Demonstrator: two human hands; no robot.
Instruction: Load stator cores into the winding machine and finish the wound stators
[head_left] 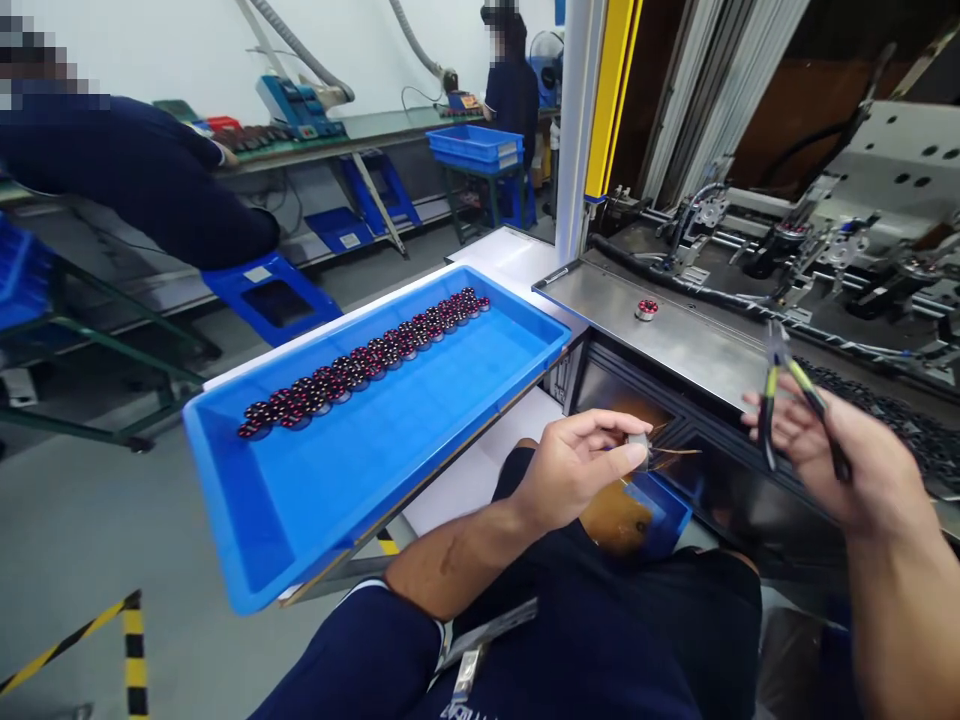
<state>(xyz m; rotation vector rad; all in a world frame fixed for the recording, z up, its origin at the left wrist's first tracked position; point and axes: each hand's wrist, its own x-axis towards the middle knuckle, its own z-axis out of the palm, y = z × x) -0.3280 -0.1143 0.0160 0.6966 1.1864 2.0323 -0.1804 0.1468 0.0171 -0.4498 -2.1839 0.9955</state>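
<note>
My left hand pinches a small round grey metal part between thumb and fingers. Thin copper-coloured wires stick out of it to the right. In my right hand rests a pair of pliers with black and yellow-green handles, jaws pointing up and away; the handles are spread. The pliers are apart from the wires. Beyond both hands, one red-and-silver wound motor part sits on a metal ledge. Left of my hands, a blue tray bears a long band of similar red-and-black parts.
Machine fixtures with cables stand behind the ledge, beside a yellow-and-white post. A blue bin is below my hands. Many dark pieces lie at the right. Two people work along a far bench.
</note>
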